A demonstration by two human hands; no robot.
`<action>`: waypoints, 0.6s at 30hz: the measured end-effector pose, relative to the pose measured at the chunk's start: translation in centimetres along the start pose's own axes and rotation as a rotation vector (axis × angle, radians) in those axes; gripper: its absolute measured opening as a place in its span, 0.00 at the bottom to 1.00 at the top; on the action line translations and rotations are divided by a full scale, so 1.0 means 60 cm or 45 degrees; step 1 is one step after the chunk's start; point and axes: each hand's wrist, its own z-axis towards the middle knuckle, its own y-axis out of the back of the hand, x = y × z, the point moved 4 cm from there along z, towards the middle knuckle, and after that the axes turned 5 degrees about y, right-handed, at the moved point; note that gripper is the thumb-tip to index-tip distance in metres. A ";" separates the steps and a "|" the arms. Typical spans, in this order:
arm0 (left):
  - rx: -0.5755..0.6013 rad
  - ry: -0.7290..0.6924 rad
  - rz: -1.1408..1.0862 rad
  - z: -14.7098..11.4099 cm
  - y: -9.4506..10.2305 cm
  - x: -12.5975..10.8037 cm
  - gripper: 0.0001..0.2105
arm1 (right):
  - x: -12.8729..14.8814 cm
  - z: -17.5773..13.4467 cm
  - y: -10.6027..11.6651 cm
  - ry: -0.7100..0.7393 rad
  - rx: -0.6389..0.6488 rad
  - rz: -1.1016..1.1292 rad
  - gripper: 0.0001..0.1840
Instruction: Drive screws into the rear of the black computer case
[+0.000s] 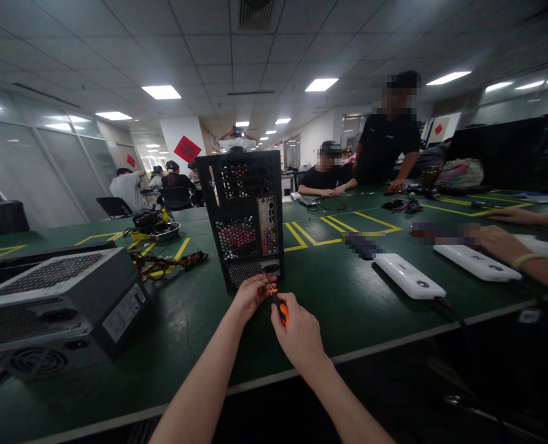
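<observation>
A black computer case (pixel 244 216) stands upright on the green table, its rear panel facing me. My right hand (pixel 299 330) is closed round the orange and black handle of a screwdriver (pixel 281 308). The thin shaft points up and left toward the bottom of the rear panel, below the power socket. My left hand (pixel 252 296) is at that lower edge, fingers pinched together beside the screwdriver's tip. What those fingertips hold, if anything, is too small to make out.
Grey power supply units (pixel 61 308) stand at the left, with bundled cables (pixel 167 262) and a metal bowl (pixel 167 232) behind. White power banks (pixel 408 275) with cords lie at the right, near another person's hand (pixel 500 246). More people sit or stand across the table.
</observation>
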 end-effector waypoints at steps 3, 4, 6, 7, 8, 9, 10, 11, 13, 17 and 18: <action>0.007 -0.010 -0.004 0.002 0.001 0.001 0.10 | 0.003 0.002 0.001 0.087 -0.015 -0.047 0.10; 0.006 -0.007 -0.005 0.002 0.001 0.002 0.10 | 0.004 0.003 0.001 0.120 -0.020 -0.073 0.10; 0.005 0.003 -0.010 0.002 0.000 0.002 0.08 | 0.007 0.004 0.004 0.192 -0.024 -0.132 0.11; 0.006 0.006 -0.016 0.002 -0.001 0.001 0.07 | 0.009 0.005 0.006 0.226 -0.023 -0.157 0.12; 0.006 0.008 -0.024 0.001 -0.001 0.001 0.06 | 0.010 0.006 0.007 0.251 -0.020 -0.178 0.13; 0.008 0.009 -0.032 0.001 -0.002 0.000 0.06 | 0.012 0.008 0.009 0.264 -0.017 -0.194 0.13; 0.013 0.008 -0.038 0.000 -0.003 0.000 0.06 | 0.014 0.009 0.010 0.267 -0.014 -0.202 0.14; 0.020 0.006 -0.040 -0.001 -0.004 -0.001 0.06 | 0.016 0.011 0.010 0.263 -0.011 -0.203 0.14; 0.046 0.000 -0.035 -0.005 -0.006 -0.003 0.06 | 0.021 0.014 0.009 0.257 -0.005 -0.177 0.13; 0.097 -0.008 -0.021 -0.010 -0.010 -0.005 0.07 | 0.028 0.016 0.007 0.235 -0.033 -0.016 0.12; 0.102 -0.009 -0.022 -0.011 -0.010 -0.006 0.07 | 0.028 0.015 0.007 0.213 -0.041 0.034 0.13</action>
